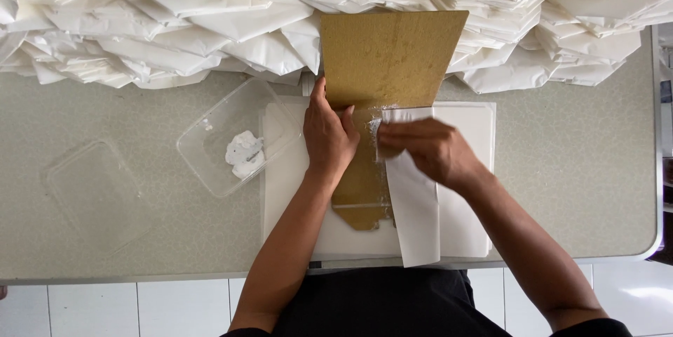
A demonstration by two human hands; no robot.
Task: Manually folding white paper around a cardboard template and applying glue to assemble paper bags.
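Both our hands work at the middle of the grey table (84,253). Our left hand (327,133) lies flat, fingers spread, pressing down a brown cardboard template (389,56) that rests on a stack of white paper sheets (463,123). Our right hand (427,149) pinches the folded edge of the top white sheet (413,211) against the cardboard. A clear plastic tub (210,123) holding white paste sits just left of the stack.

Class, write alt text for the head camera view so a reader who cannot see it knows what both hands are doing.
Seen from above, a person's left hand presses on a brown cardboard template while the right hand folds a white paper sheet over its edge. They work on a stack of white paper on a grey table, beside a clear container of white paste, with folded paper bags heaped behind.
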